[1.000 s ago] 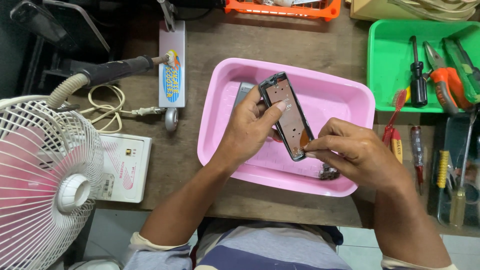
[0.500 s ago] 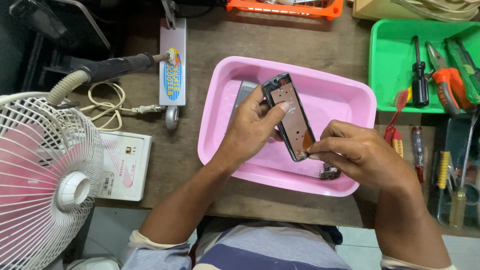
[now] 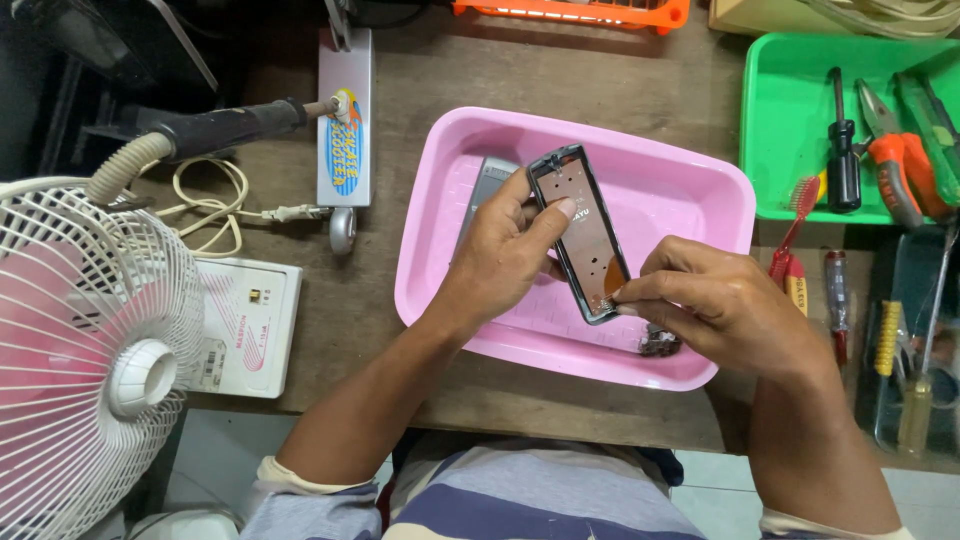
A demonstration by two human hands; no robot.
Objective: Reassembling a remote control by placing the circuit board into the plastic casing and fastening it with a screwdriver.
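Over one pink tray (image 3: 700,190): left hand (image 3: 500,260) grips one remote shell (image 3: 580,235); right hand (image 3: 720,305) pinches its end.

Bright, even daylight, soft shadows under the hands, sharp focus throughout, slight wide-angle stretch at the edges

head view: single camera worn on the person's head | faces steeply down on the wooden table (image 3: 650,90) from the person's edge at 6 o'clock | close, at arm's reach | pink tray (image 3: 690,200) central, fan (image 3: 90,350) at 8 o'clock, green tray (image 3: 780,130) at 2 o'clock | no second view overlaps it
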